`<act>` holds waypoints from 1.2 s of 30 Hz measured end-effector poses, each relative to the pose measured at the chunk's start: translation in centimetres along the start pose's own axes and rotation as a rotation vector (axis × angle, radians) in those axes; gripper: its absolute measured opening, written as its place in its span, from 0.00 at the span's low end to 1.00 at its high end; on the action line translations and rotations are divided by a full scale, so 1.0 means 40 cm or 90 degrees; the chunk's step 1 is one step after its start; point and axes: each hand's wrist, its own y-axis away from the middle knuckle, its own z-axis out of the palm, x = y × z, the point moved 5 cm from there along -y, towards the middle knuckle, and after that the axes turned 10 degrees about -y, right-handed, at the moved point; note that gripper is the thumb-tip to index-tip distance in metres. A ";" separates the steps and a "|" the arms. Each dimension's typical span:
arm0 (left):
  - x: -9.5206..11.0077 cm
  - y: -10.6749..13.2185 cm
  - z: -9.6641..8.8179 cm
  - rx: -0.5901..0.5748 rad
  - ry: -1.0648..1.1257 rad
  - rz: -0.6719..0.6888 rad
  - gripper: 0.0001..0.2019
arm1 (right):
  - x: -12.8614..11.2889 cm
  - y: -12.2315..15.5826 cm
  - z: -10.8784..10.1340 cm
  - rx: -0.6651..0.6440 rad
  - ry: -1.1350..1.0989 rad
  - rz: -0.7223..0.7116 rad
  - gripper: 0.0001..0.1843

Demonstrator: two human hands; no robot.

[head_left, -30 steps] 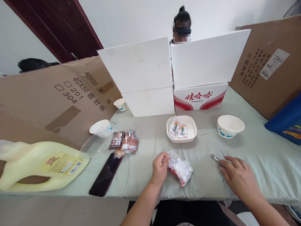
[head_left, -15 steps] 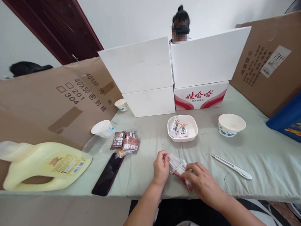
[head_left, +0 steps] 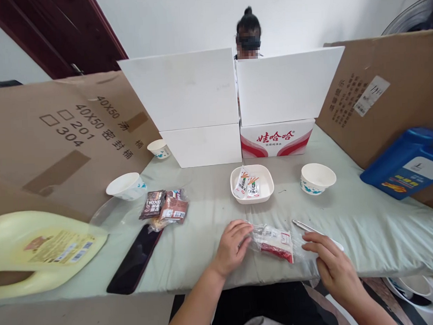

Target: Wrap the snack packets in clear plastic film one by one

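A clear plastic bag [head_left: 253,242] lies at the table's front edge, with a small white-and-red packet [head_left: 276,242] inside. My left hand [head_left: 233,246] is closed on the bag's left end, fingers and thumb pinching the film. At the other end, my right hand [head_left: 329,259] has its fingertips against the film's right edge, thumb apart from them. A white utility knife [head_left: 332,239] lies partly behind the right fingers. Beyond the bag stands a white square bowl [head_left: 266,195] holding small printed sachets [head_left: 252,186].
Paper bowls stand at right [head_left: 318,178], at left [head_left: 127,187] and farther back. A bag of brown snack packets [head_left: 164,207], a phone [head_left: 134,260] and a yellow jug [head_left: 59,251] are at left. A blue bottle [head_left: 404,165] leans at right. White boards [head_left: 200,96] screen a person [head_left: 248,31].
The crumpled bag is now spread flat, its packet lying across. My right hand has moved right to the bag's edge. The whole view has swung slightly right.
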 end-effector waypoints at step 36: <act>-0.030 0.055 0.010 0.025 0.047 -0.330 0.10 | -0.042 -0.049 0.142 -0.309 0.027 0.019 0.30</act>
